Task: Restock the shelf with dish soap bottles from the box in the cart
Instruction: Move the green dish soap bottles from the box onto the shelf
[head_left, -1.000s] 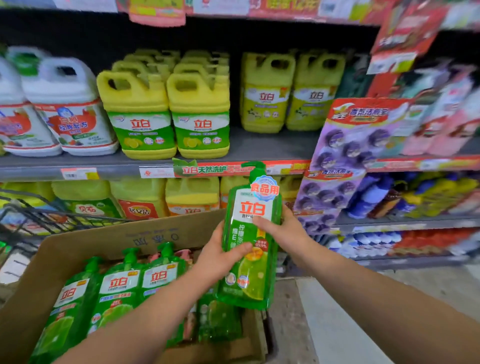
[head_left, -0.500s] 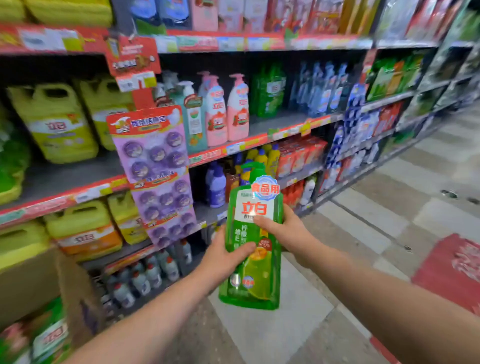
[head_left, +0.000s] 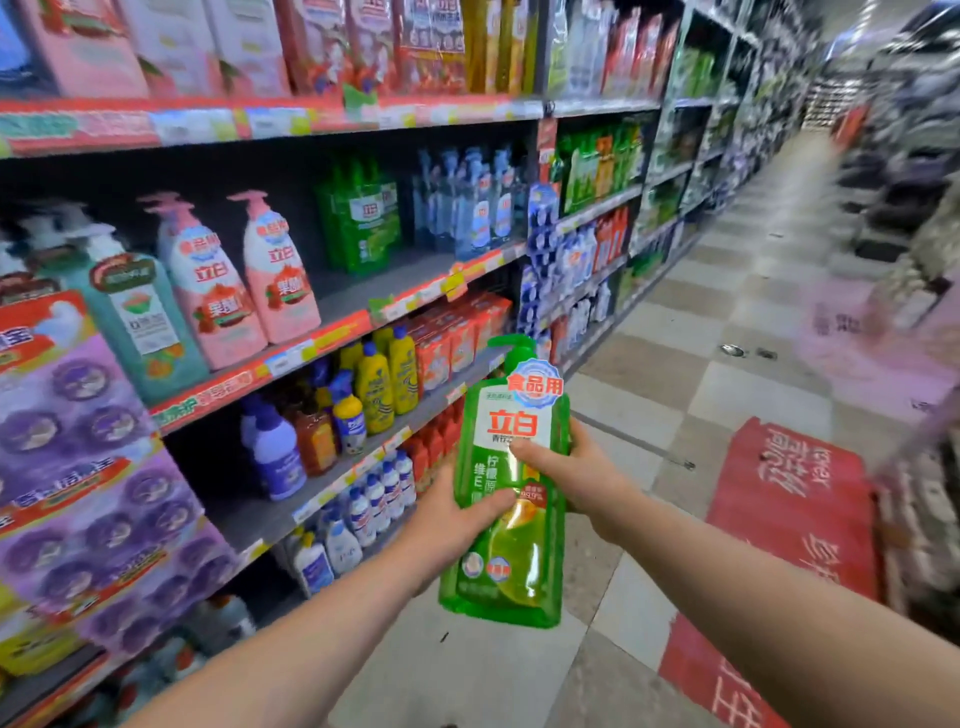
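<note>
Both forearms bare, no sleeves; left hand (head_left: 451, 525) & right hand (head_left: 574, 475) w/o gloves.

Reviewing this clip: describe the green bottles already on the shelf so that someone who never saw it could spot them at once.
Start at the long shelf rack on the left and find the level holding two pink pump bottles. Follow that level to the right, across a bare gap. The green bottles stand there, left of the blue bottles, the only green ones on that stretch.
</note>
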